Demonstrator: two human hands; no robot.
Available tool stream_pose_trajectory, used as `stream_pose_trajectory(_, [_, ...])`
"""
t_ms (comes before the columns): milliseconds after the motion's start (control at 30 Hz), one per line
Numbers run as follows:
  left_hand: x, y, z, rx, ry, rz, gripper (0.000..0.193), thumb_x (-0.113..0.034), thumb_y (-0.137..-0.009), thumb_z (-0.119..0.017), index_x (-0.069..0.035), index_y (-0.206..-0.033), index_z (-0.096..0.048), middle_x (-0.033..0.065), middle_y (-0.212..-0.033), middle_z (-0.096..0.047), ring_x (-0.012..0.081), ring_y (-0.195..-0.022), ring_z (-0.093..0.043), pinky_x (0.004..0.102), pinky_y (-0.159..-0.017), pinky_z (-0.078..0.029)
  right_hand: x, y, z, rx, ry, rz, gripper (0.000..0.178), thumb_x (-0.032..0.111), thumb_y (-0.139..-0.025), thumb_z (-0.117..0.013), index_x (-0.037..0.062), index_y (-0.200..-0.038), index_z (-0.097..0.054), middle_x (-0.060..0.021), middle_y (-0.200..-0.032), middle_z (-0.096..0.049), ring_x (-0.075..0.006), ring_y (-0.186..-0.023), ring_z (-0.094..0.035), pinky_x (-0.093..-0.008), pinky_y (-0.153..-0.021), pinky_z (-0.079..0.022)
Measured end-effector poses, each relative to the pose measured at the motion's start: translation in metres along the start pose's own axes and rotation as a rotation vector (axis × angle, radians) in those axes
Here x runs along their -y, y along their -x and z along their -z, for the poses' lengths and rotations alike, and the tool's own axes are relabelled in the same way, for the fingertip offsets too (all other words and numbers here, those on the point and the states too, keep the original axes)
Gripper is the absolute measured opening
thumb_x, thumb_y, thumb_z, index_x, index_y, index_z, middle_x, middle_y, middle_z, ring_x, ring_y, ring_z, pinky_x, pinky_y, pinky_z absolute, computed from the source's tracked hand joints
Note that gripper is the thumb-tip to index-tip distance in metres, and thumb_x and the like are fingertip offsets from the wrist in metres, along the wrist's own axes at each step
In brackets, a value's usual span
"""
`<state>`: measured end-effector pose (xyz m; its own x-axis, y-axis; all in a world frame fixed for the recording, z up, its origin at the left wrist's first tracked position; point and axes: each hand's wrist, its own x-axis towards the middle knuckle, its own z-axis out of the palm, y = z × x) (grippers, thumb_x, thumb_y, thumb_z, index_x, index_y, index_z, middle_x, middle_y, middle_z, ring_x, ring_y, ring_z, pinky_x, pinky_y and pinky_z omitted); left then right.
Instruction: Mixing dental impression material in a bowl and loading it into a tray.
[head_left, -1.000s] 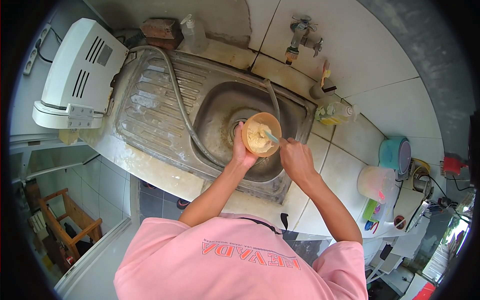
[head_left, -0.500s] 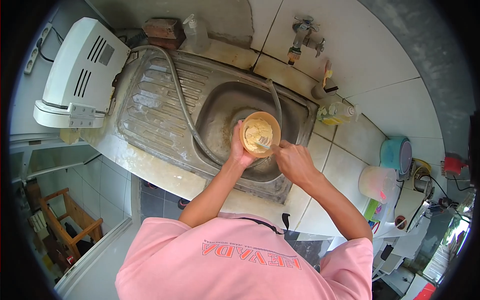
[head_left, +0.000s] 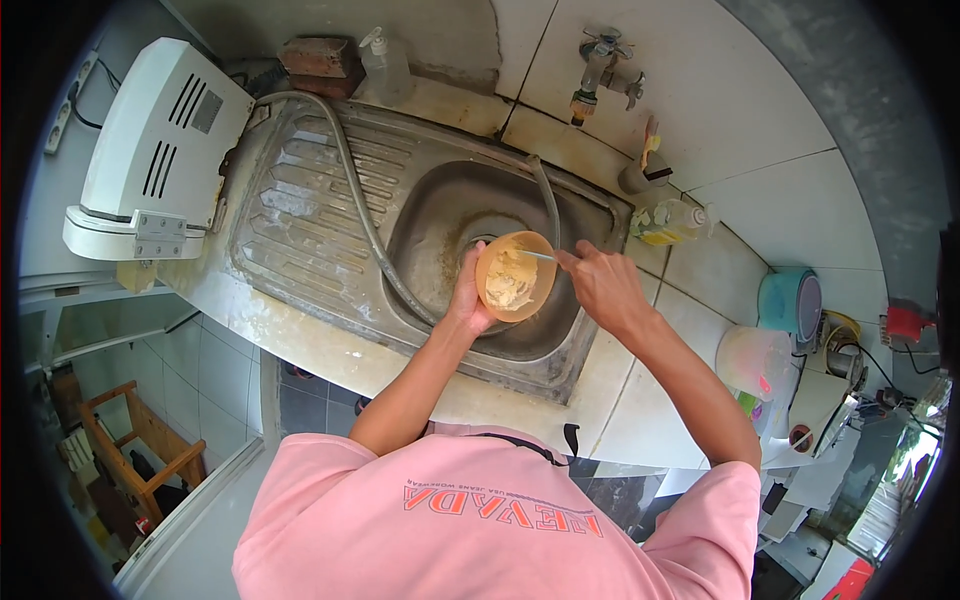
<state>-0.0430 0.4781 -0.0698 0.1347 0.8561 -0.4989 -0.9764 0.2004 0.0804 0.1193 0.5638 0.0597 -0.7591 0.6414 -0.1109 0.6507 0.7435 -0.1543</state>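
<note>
An orange bowl [head_left: 545, 285] is held over the sink basin, tilted so its inside shows. My left hand [head_left: 468, 293] is closed round its left side. Pale yellow, thick, lumpy dough [head_left: 511, 284] lies in the bowl and clings to the wall. My right hand [head_left: 604, 288] grips the end of a slim fork [head_left: 536, 254] at the bowl's right rim. The fork reaches in across the upper part of the bowl; its tip is hard to make out against the dough.
Under the bowl is a steel sink [head_left: 430, 200] with a ribbed drainboard, crossed by a grey hose [head_left: 362, 190]. A tap [head_left: 600, 75] juts from the wall. Pump bottles [head_left: 387, 68], a brick [head_left: 322, 62], a white appliance [head_left: 165, 140] and tubs [head_left: 755, 360] stand around.
My right hand has moved up and slightly right, swinging the fork from the bowl's lower part to its upper part. The bowl has tipped a little, and the dough sits lower in it.
</note>
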Motion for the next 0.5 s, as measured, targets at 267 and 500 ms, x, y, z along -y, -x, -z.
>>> stream_pose_trajectory(267, [0.016,-0.004,0.01,-0.028,-0.134,-0.263,0.055,-0.051,-0.093,-0.044,-0.005,-0.121,-0.052,0.011,-0.115,-0.059,0.0229,-0.106,-0.057,0.0404,-0.092,-0.049,0.059,0.02,-0.044,0.179,-0.966,-0.573,0.022,0.013,-0.087,-0.052,-0.0035,-0.094,-0.065,-0.0135,-0.061,-0.063,-0.0248,-0.055,-0.061,-0.0361,-0.054,-0.047])
stream_pose_trajectory(500, [0.019,0.003,-0.013,-0.014,-0.11,-0.203,0.057,-0.053,-0.095,-0.036,-0.006,-0.125,-0.048,0.0111,-0.12,-0.056,0.0233,-0.109,-0.056,0.0412,-0.093,-0.048,0.034,0.022,-0.034,-0.023,-0.246,-0.219,0.017,0.005,-0.08,-0.053,-0.0002,-0.092,-0.064,-0.019,-0.075,-0.064,-0.0348,-0.065,-0.064,-0.0435,-0.056,-0.05])
